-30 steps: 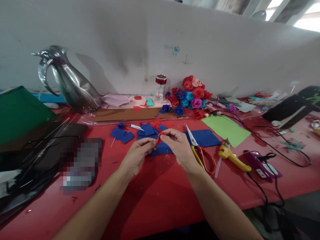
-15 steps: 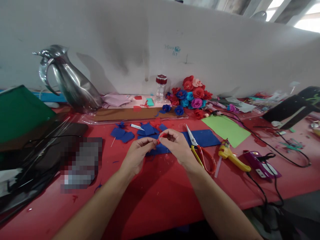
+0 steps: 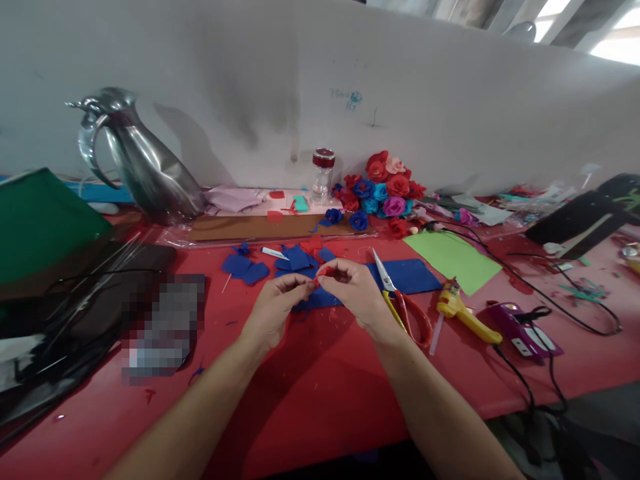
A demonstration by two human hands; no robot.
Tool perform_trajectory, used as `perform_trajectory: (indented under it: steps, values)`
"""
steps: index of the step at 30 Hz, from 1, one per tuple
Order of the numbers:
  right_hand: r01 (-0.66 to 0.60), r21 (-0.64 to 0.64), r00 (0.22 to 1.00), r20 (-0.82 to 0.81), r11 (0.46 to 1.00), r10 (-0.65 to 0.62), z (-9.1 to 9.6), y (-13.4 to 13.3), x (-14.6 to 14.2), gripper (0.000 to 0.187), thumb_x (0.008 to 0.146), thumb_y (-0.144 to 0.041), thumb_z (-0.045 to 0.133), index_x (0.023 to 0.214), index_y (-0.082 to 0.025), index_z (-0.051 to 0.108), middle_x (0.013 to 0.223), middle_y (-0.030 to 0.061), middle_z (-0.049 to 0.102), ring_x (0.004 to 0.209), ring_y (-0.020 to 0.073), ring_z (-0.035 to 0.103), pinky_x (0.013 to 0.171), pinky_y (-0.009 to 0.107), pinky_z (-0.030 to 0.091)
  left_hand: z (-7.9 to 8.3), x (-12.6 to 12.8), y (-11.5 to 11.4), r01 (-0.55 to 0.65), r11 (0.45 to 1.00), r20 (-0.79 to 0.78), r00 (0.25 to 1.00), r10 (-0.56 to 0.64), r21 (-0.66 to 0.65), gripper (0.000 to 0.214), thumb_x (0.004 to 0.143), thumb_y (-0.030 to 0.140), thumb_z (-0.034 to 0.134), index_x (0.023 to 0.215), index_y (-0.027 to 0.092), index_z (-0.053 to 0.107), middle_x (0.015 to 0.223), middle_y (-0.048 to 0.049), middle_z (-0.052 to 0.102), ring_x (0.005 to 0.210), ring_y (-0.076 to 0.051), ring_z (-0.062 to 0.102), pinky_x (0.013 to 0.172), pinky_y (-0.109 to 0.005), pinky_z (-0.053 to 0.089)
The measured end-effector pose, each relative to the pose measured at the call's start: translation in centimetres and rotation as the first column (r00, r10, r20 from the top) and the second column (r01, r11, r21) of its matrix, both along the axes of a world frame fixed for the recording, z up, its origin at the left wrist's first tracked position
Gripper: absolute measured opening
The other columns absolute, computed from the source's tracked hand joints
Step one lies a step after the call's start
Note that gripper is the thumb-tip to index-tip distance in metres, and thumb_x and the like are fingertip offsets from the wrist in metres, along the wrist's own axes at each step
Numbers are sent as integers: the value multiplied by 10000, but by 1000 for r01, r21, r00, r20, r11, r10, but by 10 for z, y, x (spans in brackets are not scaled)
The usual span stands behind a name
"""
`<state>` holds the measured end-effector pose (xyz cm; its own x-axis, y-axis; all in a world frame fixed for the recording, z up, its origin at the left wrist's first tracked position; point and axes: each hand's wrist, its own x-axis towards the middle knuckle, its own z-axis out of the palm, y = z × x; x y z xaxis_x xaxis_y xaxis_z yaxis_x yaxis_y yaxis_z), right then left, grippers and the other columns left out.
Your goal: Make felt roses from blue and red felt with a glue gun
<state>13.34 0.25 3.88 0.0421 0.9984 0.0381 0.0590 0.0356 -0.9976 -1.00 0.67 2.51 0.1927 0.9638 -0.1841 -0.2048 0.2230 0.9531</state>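
Between the fingertips of both hands is a small red paper piece point(image 3: 324, 272), mostly hidden by the fingers. My left hand point(image 3: 280, 303) pinches it from the left, thumb and forefinger together. My right hand point(image 3: 353, 290) pinches it from the right with curled fingers. Beneath the hands lies a strip of blue paper point(image 3: 320, 300). Cut blue paper squares point(image 3: 245, 268) and a white marker-like stick point(image 3: 274, 253) lie just beyond. Right of my right hand are scissors point(image 3: 395, 297) with red and yellow handles, their blades resting by a blue sheet point(image 3: 413, 275).
A yellow glue gun point(image 3: 465, 313) and a purple power strip point(image 3: 525, 331) with cords lie to the right. Paper roses point(image 3: 387, 183), a lidded glass jar point(image 3: 323, 177) and a steel jug point(image 3: 145, 160) stand along the wall. Green paper point(image 3: 453, 257) lies behind the glue gun.
Both hands stay in nearly the same place, pinching the red piece. The right fingers have shifted very slightly; nothing on the table has moved.
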Motion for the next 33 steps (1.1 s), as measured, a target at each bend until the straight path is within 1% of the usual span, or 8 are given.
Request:
perform_trajectory:
  steps: [6, 16, 20, 23, 28, 33]
  values:
    - [-10, -3, 1000, 22, 1000, 11, 1, 0, 1, 84, 595, -268, 626, 641, -198, 618, 615, -34, 588, 591, 109, 509, 631, 268, 412, -1, 0, 0, 9, 999, 15, 1000, -8, -46, 171, 536, 300, 764, 606, 164, 688, 612, 0, 576, 597, -107, 422, 579, -244, 300]
    - [-43, -3, 999, 21, 999, 43, 1, 1, 2, 85, 592, -253, 612, 652, -193, 616, 663, -24, 610, 631, 113, 526, 650, 268, 421, 0, 0, 0, 9, 999, 2, 1000, -9, -32, 138, 548, 280, 738, 607, 169, 682, 626, -8, 586, 597, -113, 431, 568, -240, 304]
    - [-29, -5, 999, 20, 1000, 29, 1, 0, 1, 81, 593, -257, 598, 647, -199, 615, 642, -29, 599, 614, 110, 509, 637, 267, 410, -2, -1, 1, 18, 1000, -4, 1000, -18, -26, 137, 555, 279, 736, 611, 166, 681, 619, 2, 572, 596, -107, 421, 575, -238, 303]
    - [-8, -19, 1000, 18, 1000, 9, 1, 0, 0, 86, 587, -266, 603, 640, -200, 614, 630, -30, 591, 609, 111, 495, 616, 262, 396, -2, 0, 0, 11, 1000, -17, 1000, -11, -11, 133, 564, 282, 733, 607, 169, 675, 598, 12, 551, 592, -106, 411, 572, -241, 300]
    - [28, -30, 1000, 10, 999, -28, -1, -1, -1, 87, 589, -272, 602, 640, -202, 612, 611, -33, 575, 598, 112, 475, 581, 254, 371, 1, 2, -2, -22, 998, -36, 999, 24, 54, 154, 581, 293, 726, 688, 185, 700, 697, -12, 616, 653, -132, 465, 603, -253, 336]
    - [34, -31, 999, -2, 999, -34, -2, -1, -2, 61, 580, -241, 598, 627, -204, 609, 603, -33, 573, 597, 116, 478, 581, 258, 370, 3, 2, -4, -29, 995, -68, 997, 36, 98, 145, 617, 323, 717, 654, 185, 690, 663, -7, 597, 637, -130, 450, 613, -261, 338]
